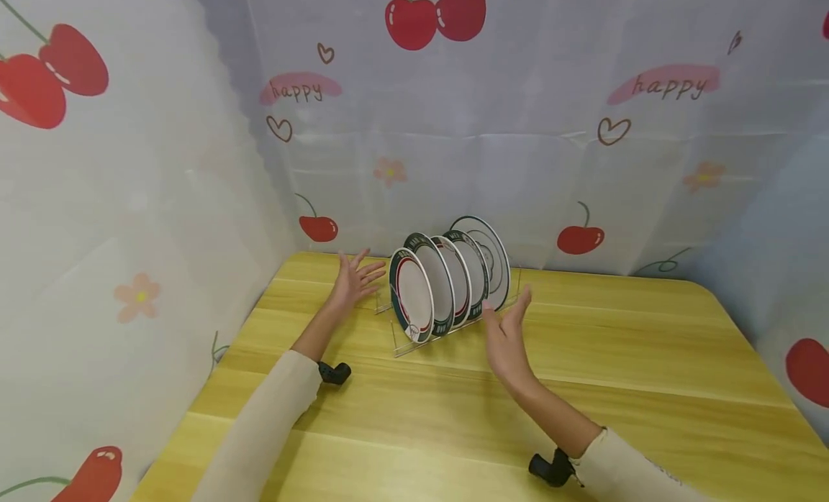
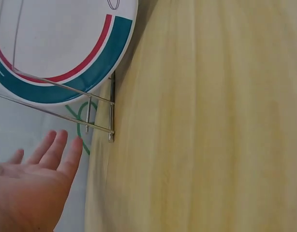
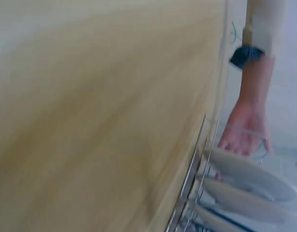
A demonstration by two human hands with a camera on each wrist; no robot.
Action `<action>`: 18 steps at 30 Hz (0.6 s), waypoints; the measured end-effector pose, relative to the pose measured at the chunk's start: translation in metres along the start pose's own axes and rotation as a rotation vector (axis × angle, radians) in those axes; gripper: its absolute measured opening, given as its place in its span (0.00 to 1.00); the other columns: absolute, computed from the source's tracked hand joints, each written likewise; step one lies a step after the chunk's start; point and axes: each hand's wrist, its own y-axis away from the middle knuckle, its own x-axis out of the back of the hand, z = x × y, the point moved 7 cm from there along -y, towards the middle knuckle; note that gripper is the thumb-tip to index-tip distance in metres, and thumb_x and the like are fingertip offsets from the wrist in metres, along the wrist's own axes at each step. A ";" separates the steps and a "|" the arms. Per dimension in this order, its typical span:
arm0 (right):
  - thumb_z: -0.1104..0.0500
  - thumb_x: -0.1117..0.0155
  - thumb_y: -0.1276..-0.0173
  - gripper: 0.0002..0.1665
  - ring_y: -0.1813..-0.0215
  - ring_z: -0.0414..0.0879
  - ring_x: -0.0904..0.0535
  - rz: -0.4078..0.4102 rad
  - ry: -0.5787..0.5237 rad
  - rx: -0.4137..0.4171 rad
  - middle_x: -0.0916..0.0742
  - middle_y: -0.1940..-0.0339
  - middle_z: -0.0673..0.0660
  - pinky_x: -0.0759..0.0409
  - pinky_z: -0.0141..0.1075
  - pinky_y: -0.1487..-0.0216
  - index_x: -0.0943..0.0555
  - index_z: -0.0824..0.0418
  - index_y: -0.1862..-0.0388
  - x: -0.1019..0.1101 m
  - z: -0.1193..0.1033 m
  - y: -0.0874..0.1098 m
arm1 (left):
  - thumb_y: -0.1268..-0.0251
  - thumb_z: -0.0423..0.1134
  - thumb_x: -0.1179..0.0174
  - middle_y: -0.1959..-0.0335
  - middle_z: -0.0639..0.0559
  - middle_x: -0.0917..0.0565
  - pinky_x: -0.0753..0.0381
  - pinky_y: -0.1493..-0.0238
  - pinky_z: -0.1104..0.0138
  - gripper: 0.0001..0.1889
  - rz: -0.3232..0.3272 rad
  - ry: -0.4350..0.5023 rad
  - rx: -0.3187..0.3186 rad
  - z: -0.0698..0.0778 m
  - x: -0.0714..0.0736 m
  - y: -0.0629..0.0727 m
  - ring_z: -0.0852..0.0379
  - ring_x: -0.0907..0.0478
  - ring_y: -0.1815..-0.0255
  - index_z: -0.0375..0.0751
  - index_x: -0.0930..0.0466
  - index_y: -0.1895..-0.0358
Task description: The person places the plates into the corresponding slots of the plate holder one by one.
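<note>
Several round plates [image 1: 414,295], white with dark green and red rim bands, stand on edge in a row in a thin wire dish rack [image 1: 406,351]. To the rack's left is my left hand [image 1: 355,280], its fingers spread and palm turned toward the front plate [image 2: 56,41]. Its fingertips come close to the rack's end wires [image 2: 112,111] in the left wrist view. On the other side my right hand [image 1: 508,344] is held out with straight fingers, nearest the back plate [image 1: 488,257]. Neither hand grips anything. The right wrist view shows the left hand [image 3: 246,126] behind the plates' edges [image 3: 252,175].
The rack stands near the far edge of a light wooden table [image 1: 622,358]. Behind and beside the table hang pale curtains [image 1: 505,99] printed with cherries, hearts and the word happy. A black device [image 1: 334,373] is strapped at the left wrist, another [image 1: 552,468] at the right.
</note>
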 end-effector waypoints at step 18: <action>0.45 0.57 0.16 0.50 0.19 0.52 0.78 0.009 0.033 0.033 0.73 0.19 0.59 0.71 0.53 0.20 0.78 0.59 0.19 -0.028 0.007 -0.001 | 0.39 0.83 0.83 0.19 0.29 0.53 0.54 0.30 0.27 0.55 -0.268 -0.030 0.152 -0.018 -0.039 -0.003 0.27 0.54 0.21 0.50 0.65 0.16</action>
